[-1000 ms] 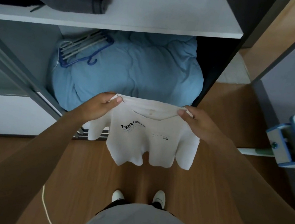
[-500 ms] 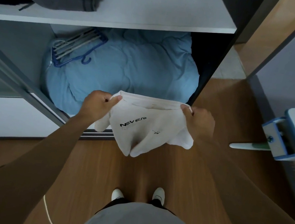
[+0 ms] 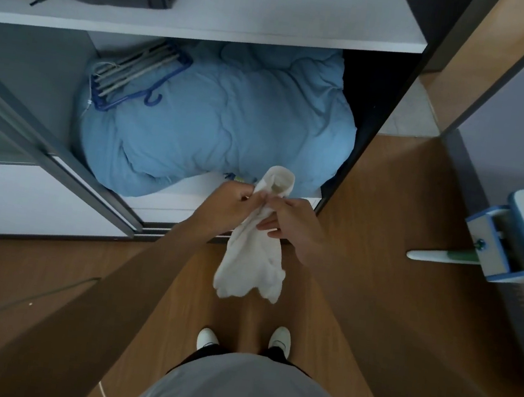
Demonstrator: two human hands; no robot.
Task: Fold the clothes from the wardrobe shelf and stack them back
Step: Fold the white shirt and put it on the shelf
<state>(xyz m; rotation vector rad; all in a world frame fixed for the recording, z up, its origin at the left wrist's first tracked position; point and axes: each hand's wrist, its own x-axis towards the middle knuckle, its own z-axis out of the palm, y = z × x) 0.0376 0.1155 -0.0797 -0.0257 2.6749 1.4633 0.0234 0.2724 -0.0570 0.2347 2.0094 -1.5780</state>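
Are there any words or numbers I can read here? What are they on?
None can be read.
Shirt: bunched up, only plain white cloth shows.
Coloured patch at the front edge of the duvet: too blurred to read.

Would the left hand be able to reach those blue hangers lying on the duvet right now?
Probably yes, but not freely: the left hand grips the white T-shirt together with the right hand. The wardrobe stands open and nothing lies between that hand and the hangers on the duvet.
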